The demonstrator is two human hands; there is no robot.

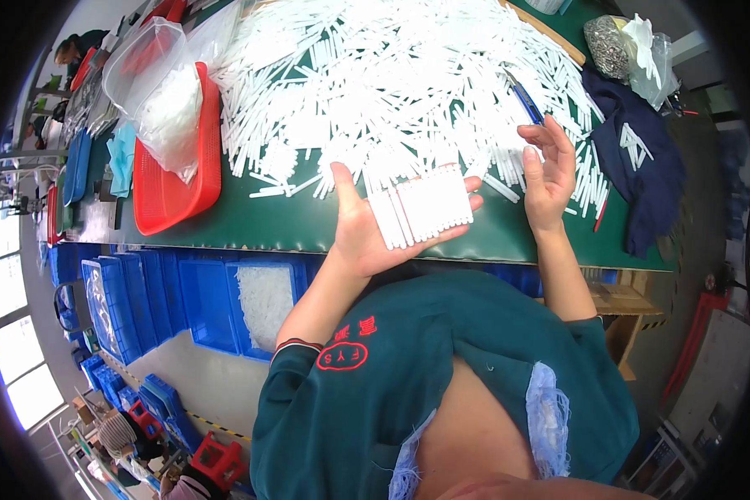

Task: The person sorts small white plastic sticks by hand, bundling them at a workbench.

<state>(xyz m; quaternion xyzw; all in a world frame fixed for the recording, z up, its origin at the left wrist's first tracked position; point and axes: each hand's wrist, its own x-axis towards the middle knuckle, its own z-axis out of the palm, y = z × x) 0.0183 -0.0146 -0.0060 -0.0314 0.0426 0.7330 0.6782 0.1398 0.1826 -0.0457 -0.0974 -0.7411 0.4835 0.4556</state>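
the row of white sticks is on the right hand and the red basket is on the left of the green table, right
Wrong hand: the head view shows the row of white sticks on the left hand, not the right hand. The red basket is on the left of the green table, as you say.

A dark green short-sleeved shirt (325, 425), its left cuff (298, 343) edged in red and white stripes; from the open neck (457, 350), red embroidery (342, 357) with an oval sits at ten o'clock, frayed pale-blue fabric (547, 421) at three and eight; forearms (565, 271) and hands (548, 187) are bare
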